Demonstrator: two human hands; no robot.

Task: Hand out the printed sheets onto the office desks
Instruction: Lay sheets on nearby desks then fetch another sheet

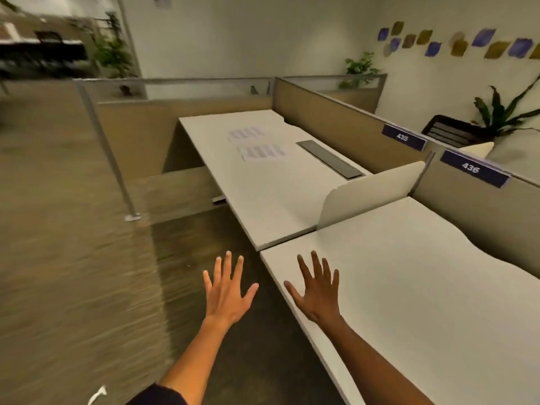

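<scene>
Two printed sheets lay on the far table. There were two tables, the near table bare. Two hands showed, the left hand and the right hand, each with five fingers spread. Two number plates, 435 and 436, hung on the partitions.

two printed sheets lie flat, just beside each other, on the far white desk.
</scene>
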